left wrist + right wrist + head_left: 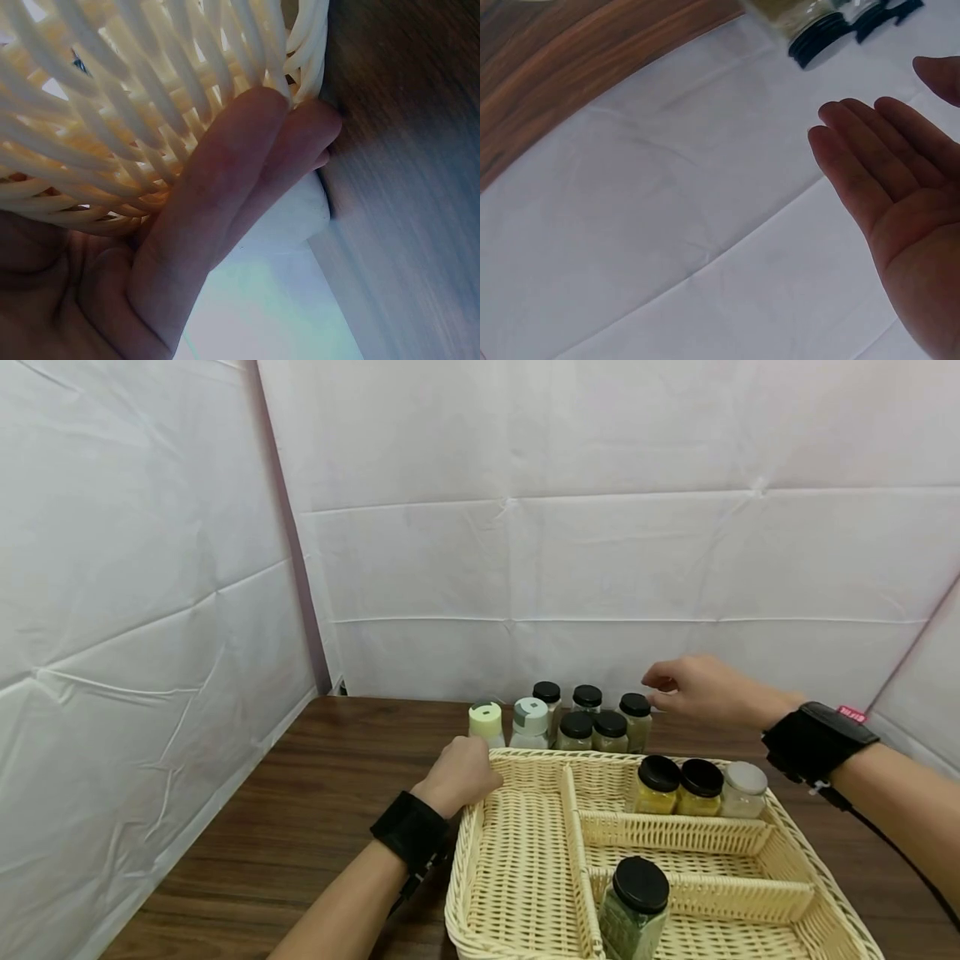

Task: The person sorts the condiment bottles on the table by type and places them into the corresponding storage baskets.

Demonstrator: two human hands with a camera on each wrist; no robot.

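My left hand [459,774] rests on the far left corner of the wicker basket [525,852], and the left wrist view shows its fingers [225,195] lying straight along the outside of the weave, bracing it rather than curling round anything. My right hand [701,689] hovers empty near the back of the table, just beside the rightmost black-lidded jar [636,720] in the cluster of spice jars standing behind the basket; the right wrist view shows the fingers [870,165] relaxed and nearly straight, palm open, nothing in it. That jar stands upright on the wooden table [315,793], touching or almost touching its neighbours, so I judge the careful way is to come down from above onto the lid, pinch with thumb and two fingers, and lift straight up before swinging sideways, or the jars beside it may tip. The basket already holds three jars [701,787] in its far right compartment and one green-filled jar [636,910] near the front; I would keep the left hand steadying the rim throughout.
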